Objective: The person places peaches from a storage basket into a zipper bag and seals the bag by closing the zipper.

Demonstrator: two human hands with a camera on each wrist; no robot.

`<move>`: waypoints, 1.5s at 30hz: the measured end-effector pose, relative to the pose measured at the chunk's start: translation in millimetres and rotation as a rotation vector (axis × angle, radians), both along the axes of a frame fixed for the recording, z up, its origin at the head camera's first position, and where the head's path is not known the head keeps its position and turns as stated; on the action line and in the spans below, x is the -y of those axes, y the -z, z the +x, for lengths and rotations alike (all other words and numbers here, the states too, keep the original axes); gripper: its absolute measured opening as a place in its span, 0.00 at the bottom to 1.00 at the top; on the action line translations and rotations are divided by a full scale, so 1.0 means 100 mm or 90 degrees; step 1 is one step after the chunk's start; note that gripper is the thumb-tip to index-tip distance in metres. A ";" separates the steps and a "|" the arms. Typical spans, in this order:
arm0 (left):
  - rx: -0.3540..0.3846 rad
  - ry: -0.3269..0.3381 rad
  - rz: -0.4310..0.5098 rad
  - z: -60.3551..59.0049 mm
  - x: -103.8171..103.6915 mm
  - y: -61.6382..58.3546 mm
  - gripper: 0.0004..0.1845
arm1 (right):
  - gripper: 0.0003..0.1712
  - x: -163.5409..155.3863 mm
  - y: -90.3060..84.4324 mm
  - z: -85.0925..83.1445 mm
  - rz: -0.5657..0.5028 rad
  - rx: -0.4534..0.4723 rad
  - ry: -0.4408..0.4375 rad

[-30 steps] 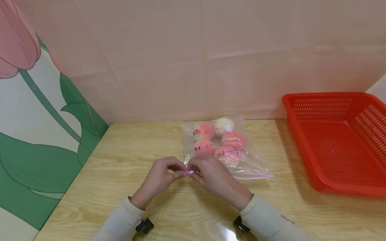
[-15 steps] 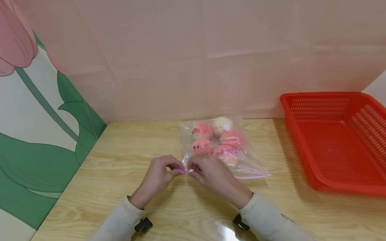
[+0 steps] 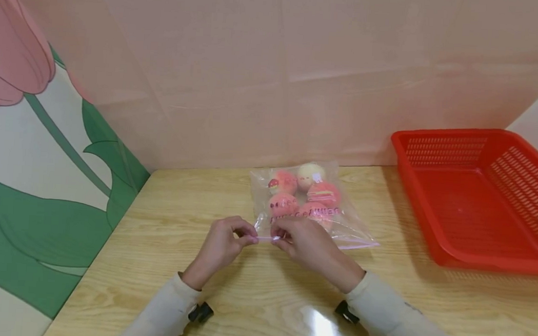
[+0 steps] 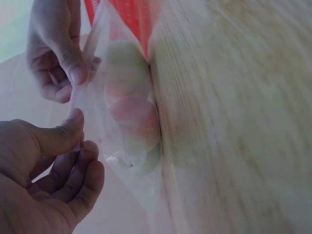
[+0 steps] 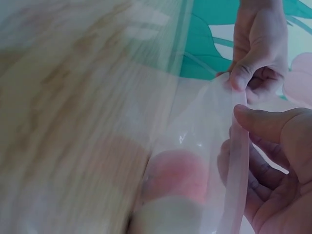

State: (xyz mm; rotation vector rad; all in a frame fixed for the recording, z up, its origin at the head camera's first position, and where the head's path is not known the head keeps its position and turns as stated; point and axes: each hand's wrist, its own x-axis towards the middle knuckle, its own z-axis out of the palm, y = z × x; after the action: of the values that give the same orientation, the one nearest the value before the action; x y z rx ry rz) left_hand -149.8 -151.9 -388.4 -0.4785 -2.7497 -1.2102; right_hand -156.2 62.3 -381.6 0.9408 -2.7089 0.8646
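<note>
A clear zip bag (image 3: 351, 222) lies on the table with several round pink and cream peach-like fruits (image 3: 282, 204) inside. Printed letters run across its front, and a pink zip strip (image 3: 359, 244) edges its near side. My left hand (image 3: 222, 247) pinches the strip's left end between thumb and fingertips. Just to the right, my right hand (image 3: 308, 247) pinches the same strip, a short stretch of it showing between the hands. In the left wrist view the bag's mouth edge (image 4: 75, 95) is lifted off the wood between both thumbs. The right hand covers part of the strip and lower bag.
A red plastic basket (image 3: 425, 218) with slotted walls stands on the right of the wooden table (image 3: 179, 198). Behind the table hangs a pinkish cloth (image 3: 218, 82). A tulip-painted panel (image 3: 41, 185) borders the left side.
My right hand has slid a little to the right along the zip strip, widening the gap between the hands. The left hand stays at the strip's left end.
</note>
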 end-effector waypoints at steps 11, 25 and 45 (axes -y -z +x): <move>-0.025 0.012 -0.008 -0.01 0.02 0.01 0.05 | 0.04 -0.09 0.04 -0.09 -0.076 0.071 -0.012; -0.015 0.016 0.000 -0.02 0.04 0.01 0.05 | 0.05 -0.16 0.07 -0.09 -0.086 0.099 0.013; 0.000 0.006 -0.004 -0.02 0.03 0.02 0.05 | 0.04 -0.29 0.05 -0.09 -0.081 0.111 0.012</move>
State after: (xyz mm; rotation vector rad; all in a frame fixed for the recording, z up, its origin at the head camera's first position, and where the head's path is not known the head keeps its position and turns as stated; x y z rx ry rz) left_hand -151.4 -154.8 -390.4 -0.4931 -2.7563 -1.2036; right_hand -165.2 91.7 -386.4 0.8488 -2.7595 1.1508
